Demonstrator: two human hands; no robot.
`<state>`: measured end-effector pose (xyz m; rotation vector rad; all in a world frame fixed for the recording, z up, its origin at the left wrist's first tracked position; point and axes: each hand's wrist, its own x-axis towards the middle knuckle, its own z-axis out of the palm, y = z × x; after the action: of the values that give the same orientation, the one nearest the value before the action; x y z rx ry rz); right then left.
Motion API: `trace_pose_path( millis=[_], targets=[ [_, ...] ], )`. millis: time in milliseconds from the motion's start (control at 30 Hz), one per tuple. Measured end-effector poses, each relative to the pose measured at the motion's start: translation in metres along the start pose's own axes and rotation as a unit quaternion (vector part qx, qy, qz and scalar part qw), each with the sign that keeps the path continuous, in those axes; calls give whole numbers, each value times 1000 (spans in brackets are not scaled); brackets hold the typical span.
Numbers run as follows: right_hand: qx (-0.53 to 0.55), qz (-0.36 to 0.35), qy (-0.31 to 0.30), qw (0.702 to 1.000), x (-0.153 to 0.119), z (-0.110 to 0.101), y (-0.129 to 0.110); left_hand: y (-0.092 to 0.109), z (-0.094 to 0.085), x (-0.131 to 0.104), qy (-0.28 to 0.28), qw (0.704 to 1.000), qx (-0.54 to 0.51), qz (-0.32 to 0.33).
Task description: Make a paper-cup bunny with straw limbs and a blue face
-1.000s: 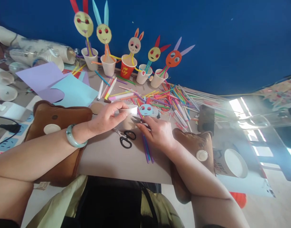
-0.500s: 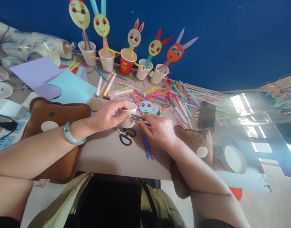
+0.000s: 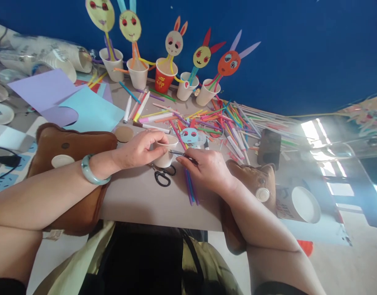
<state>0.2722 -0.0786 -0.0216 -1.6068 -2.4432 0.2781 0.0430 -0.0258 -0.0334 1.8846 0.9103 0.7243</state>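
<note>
A white paper cup stands upright near the middle of the table, gripped at its rim and side by my left hand. In my right hand is a small metal scissors-like tool, its tip against the right side of the cup. The handle end of this tool is mostly hidden by my fingers. Black-handled scissors lie on the table just below the cup. Beside them, under my right hand, are purple and blue sticks. A light-blue paper face lies behind the cup.
Several cups with paper faces, one a red cup, line the blue wall. Scattered pipe cleaners and markers lie before them. Brown cushions flank the table. A dark phone-like object is at right, purple paper at left.
The tool's blades looked apart before and now appear close together at the cup's side. Both hands have kept nearly the same place. The view has shifted slightly.
</note>
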Motion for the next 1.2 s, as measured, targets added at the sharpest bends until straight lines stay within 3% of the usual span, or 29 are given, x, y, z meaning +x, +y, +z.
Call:
trace_pose_path(
  millis=[433, 867, 1200],
  targets=[
    [90, -11, 5, 996, -1, -6, 0, -2, -3, -2, -49, 995, -81, -21],
    [128, 27, 53, 990, -1, 0, -2, -4, 0, -1, -31, 992, -121, -10],
    [136, 48, 53, 988, 0, 5, -4, -6, 5, -1, -20, 989, -149, -11]
  ],
)
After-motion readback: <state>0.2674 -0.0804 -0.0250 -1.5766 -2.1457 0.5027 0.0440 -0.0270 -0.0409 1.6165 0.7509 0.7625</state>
